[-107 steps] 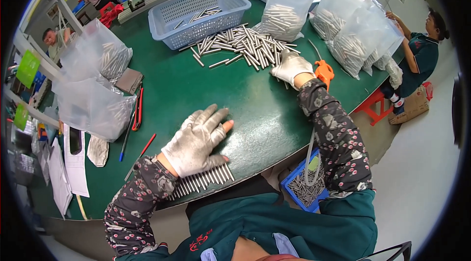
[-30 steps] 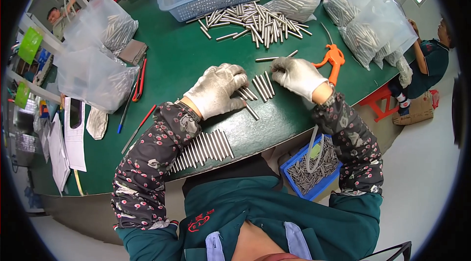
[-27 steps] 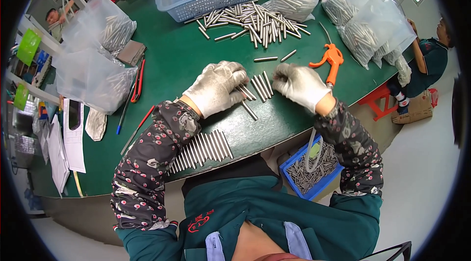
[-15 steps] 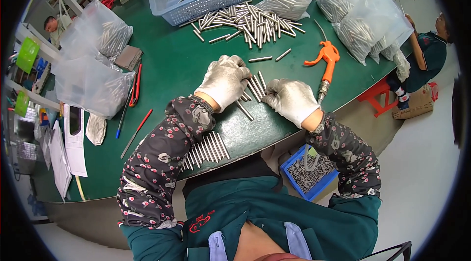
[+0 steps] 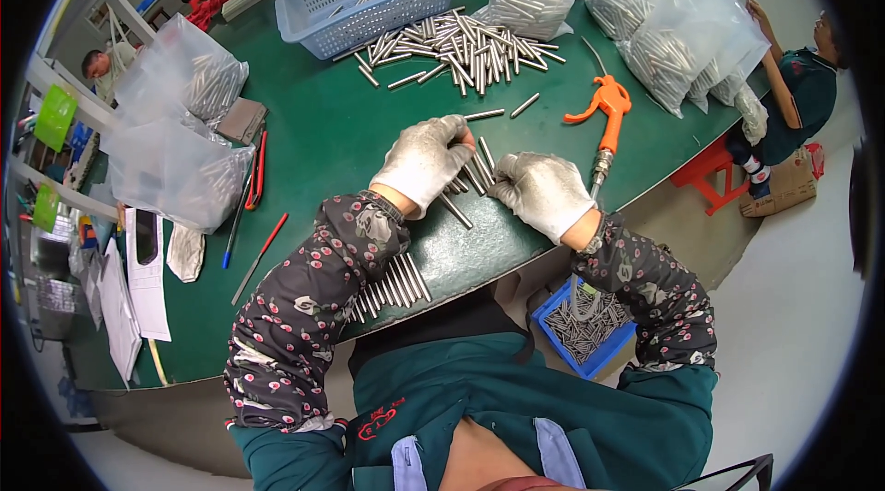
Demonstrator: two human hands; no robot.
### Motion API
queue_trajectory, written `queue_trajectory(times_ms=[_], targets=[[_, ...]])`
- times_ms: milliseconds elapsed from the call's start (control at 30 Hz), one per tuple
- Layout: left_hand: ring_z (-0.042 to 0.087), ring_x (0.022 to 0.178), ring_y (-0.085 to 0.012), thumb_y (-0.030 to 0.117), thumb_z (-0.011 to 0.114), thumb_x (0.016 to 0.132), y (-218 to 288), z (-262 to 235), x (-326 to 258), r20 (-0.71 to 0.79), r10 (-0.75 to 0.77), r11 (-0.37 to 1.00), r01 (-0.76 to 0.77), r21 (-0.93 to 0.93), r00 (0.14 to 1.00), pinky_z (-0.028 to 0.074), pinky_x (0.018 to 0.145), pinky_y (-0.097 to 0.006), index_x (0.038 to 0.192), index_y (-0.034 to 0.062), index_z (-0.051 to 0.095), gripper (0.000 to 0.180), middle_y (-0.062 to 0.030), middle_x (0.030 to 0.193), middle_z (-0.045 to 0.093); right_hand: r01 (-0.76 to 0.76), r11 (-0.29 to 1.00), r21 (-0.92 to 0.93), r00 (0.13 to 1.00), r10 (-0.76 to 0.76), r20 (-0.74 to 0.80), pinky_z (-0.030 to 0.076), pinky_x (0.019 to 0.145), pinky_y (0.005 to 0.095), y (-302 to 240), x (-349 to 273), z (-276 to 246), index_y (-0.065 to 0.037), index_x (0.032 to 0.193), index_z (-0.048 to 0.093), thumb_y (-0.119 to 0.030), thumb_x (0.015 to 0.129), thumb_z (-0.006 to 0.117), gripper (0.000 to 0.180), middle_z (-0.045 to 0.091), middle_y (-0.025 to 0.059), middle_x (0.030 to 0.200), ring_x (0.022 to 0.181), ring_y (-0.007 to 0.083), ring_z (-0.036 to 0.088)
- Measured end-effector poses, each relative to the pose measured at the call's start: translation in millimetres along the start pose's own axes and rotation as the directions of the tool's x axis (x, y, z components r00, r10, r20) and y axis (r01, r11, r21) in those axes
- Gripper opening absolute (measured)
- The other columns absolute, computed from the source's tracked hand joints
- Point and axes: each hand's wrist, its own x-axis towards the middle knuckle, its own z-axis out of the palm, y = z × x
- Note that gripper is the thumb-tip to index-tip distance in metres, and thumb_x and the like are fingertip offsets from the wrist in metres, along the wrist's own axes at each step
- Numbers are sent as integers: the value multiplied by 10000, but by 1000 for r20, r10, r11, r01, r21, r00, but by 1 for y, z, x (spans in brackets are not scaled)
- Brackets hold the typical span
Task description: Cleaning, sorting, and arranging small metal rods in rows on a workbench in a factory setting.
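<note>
Both hands wear whitish work gloves with bare fingertips. My left hand (image 5: 421,165) is closed, its fingers curled over the left side of a small group of metal pins (image 5: 476,176) on the green table. My right hand (image 5: 544,194) is closed from the other side, its fingertips pinched at the pins' right edge and hiding some ends. One pin (image 5: 454,212) sticks out nearer to me than the others. A neat row of pins (image 5: 398,283) lies by the table's front edge, partly covered by my left sleeve. Beyond my hands is a loose heap of pins (image 5: 470,53).
A blue perforated basket (image 5: 369,2) stands behind the heap. Filled plastic bags (image 5: 668,53) are at the right, more bags (image 5: 175,173) at the left. An orange air gun (image 5: 610,108) lies right of my hands. A blue bin (image 5: 590,366) of pins is below the edge. Co-workers sit nearby.
The view has shifted slightly. My left hand has turned a little and its fingers have drawn in over the pins. My right hand stays at the same side of the group.
</note>
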Motion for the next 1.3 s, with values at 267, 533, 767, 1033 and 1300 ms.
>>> queue_trajectory(times_ms=[267, 533, 767, 1033, 1300], targets=[[636, 739, -294, 120, 570, 817, -6, 8, -11, 23, 52, 982, -47, -183, 998, 493, 682, -355, 915, 39, 593, 129, -144, 776, 636, 39, 999, 1, 999, -39, -18, 479, 627, 425, 1, -8, 6, -94, 833, 643, -324, 793, 632, 234, 619, 125, 731, 701, 335, 612], [605, 754, -243, 76, 585, 847, -6, -36, -31, -157, 126, 962, -160, -221, 979, 470, 688, -316, 909, 25, 574, 81, -134, 802, 608, -23, 996, 81, 999, 19, 51, 493, 689, 421, -2, -7, -8, -87, 882, 658, -272, 799, 600, 212, 645, 154, 797, 750, 345, 625], [510, 712, -67, 51, 520, 888, -82, -100, -91, -168, -297, 924, 239, -297, 940, 426, 658, -203, 934, 30, 573, 73, -9, 791, 571, 84, 987, 137, 989, -66, -133, 494, 618, 393, -6, 4, -22, -66, 812, 645, -163, 790, 588, 116, 636, 147, 754, 704, 331, 630], [540, 745, -113, 74, 545, 874, -142, -97, -133, -272, -300, 923, 207, -323, 914, 445, 702, -250, 913, 10, 570, 80, -48, 792, 594, 392, 919, 38, 918, -387, -90, 486, 712, 422, -102, 89, 14, -80, 966, 604, -241, 810, 563, 228, 639, 139, 831, 787, 330, 619], [579, 729, -131, 92, 548, 886, -155, -79, -139, -285, -226, 894, 82, -440, 931, 466, 684, -262, 926, 2, 565, 100, -71, 791, 603, 348, 927, -141, 933, -357, -44, 471, 841, 422, -212, 211, 108, -52, 1166, 506, -372, 803, 551, 486, 621, 186, 985, 990, 335, 589]])
